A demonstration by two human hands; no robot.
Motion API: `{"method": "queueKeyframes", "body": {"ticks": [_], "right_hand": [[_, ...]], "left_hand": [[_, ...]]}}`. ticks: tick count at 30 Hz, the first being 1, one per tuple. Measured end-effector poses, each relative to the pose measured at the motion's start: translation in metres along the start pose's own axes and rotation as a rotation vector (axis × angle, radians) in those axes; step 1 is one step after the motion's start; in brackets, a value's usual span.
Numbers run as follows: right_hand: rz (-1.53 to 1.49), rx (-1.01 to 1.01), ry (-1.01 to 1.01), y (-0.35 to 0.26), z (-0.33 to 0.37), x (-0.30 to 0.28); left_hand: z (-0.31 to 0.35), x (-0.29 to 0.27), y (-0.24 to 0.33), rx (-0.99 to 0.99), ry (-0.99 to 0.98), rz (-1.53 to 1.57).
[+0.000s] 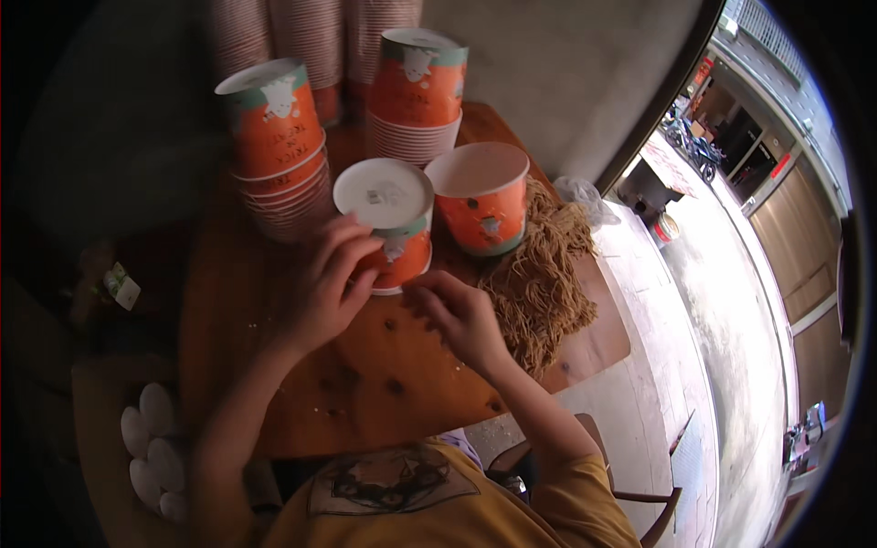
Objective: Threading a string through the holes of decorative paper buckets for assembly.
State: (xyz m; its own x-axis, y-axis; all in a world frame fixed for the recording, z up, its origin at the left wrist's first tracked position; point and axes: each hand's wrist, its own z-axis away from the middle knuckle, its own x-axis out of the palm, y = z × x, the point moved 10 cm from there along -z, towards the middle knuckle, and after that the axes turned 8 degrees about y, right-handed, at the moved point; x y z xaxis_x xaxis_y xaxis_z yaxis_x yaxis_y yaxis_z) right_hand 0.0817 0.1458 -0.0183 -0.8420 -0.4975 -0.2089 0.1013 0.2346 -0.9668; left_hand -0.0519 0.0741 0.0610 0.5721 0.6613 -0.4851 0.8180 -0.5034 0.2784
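An orange paper tub (402, 262) stands upside down on the wooden table, its white base (384, 194) facing up. My left hand (336, 279) is at the tub's left side, fingers spread and fingertips over its wall; whether they press on it is hard to tell. By the tub's lower right rim is my right hand (454, 313), its fingers curled together in a pinch. Anything between those fingers is too small to make out. Just right of the tub, another orange tub (480, 205) stands upright with its mouth open. Beside that lies a heap of tan strings (548, 283).
Stacks of upside-down orange tubs (279, 146) (416, 96) stand at the back of the table (365, 393). Tall stacks of cups (306, 46) rise behind them. White rounded objects (151, 447) lie low at left. A doorway opens onto a bright street at right.
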Motion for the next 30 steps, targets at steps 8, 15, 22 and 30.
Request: {"method": "queueKeyframes", "body": {"ticks": [8,15,22,30], "right_hand": [[0.638,-0.290,0.552,0.003,0.055,-0.149],[1.126,-0.500,0.387,0.010,-0.005,-0.143],[1.112,-0.675,0.168,0.000,-0.016,-0.125],[0.777,-0.774,0.125,-0.070,0.037,-0.072]], "left_hand": [[-0.017,0.068,-0.047,0.105,-0.047,-0.390],[-0.013,0.075,-0.003,0.116,0.015,-0.378],[0.009,0.085,0.035,0.039,-0.030,-0.116],[0.042,0.142,0.052,-0.902,-0.161,1.188]]}}
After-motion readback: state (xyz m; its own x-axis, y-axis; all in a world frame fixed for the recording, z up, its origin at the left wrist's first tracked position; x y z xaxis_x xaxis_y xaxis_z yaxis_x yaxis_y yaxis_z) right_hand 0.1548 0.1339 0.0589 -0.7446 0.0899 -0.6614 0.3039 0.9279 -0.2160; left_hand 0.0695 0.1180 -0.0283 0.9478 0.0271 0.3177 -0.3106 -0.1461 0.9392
